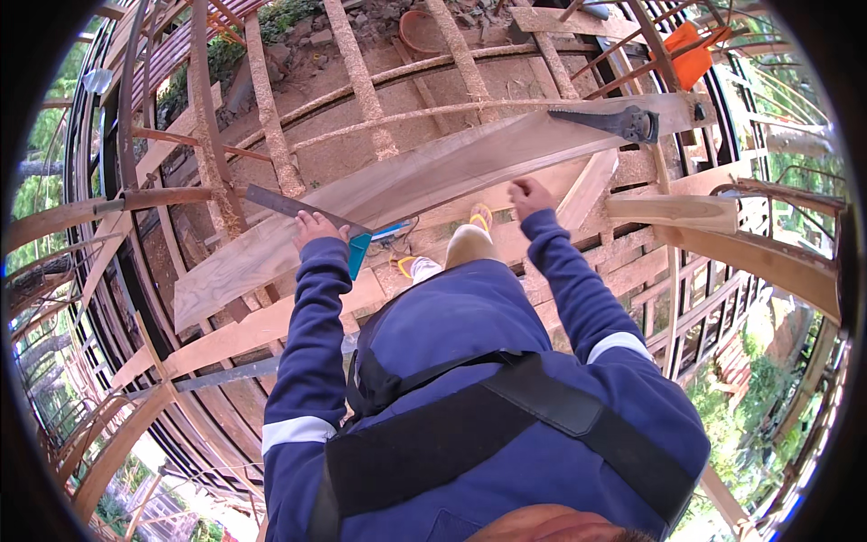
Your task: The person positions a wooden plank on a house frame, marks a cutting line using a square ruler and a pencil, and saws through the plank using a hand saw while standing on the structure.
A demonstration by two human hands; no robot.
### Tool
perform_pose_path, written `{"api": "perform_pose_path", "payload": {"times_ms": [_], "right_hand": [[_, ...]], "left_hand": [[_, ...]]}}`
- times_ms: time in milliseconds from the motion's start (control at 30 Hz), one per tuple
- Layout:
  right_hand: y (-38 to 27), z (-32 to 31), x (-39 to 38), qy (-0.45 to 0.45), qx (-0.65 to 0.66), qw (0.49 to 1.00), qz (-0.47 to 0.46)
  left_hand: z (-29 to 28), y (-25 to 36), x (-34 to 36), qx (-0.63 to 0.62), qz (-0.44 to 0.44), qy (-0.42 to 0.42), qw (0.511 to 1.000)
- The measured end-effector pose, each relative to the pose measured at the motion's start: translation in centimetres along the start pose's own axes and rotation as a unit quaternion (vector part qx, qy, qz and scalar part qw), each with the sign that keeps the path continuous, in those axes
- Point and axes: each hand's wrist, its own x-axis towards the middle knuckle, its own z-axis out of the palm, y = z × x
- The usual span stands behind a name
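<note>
A wide wooden plank [433,172] lies slantwise in front of me, its left end nearer and its right end farther off. Across its near edge sits a try square with a dark metal blade [271,200] and a teal handle [358,256]. My left hand [320,228] grips the square, fingers over the blade. My right hand [531,197] is held closed near the plank's near edge, apart from the square; whatever is in its fingers, if anything, is too small to tell. On the plank's right part rests a hand saw [603,121] with a black handle.
Below are open wooden beams [359,77] dusted with sawdust. Offcut boards [673,213] stick out at the right. An orange cloth [694,56] hangs at the far right, and a reddish basin [422,32] lies on the ground beyond. My feet in yellow sandals [481,217] stand on planks.
</note>
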Motion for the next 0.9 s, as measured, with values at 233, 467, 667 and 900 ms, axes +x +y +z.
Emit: {"api": "perform_pose_path", "payload": {"times_ms": [233, 467, 667, 900], "right_hand": [[-1.7, -16.6, 14.4, 0.031, -0.48, 0.875, -0.051], [5.0, -25.1, 19.8, 0.014, -0.644, 0.762, -0.07], [10.8, -31.0, 24.3, 0.066, -0.577, 0.778, -0.24], [6.6, -29.4, 18.1, 0.021, -0.413, 0.87, -0.269]], "left_hand": [[3.0, -4.9, -1.7, -0.081, -0.075, 0.06, 0.992], [1.6, -3.0, -1.5, -0.111, -0.101, 0.008, 0.989], [-0.7, -0.6, -0.4, -0.093, -0.094, -0.015, 0.991], [-0.8, -0.6, -0.8, -0.06, -0.102, -0.037, 0.992]]}}
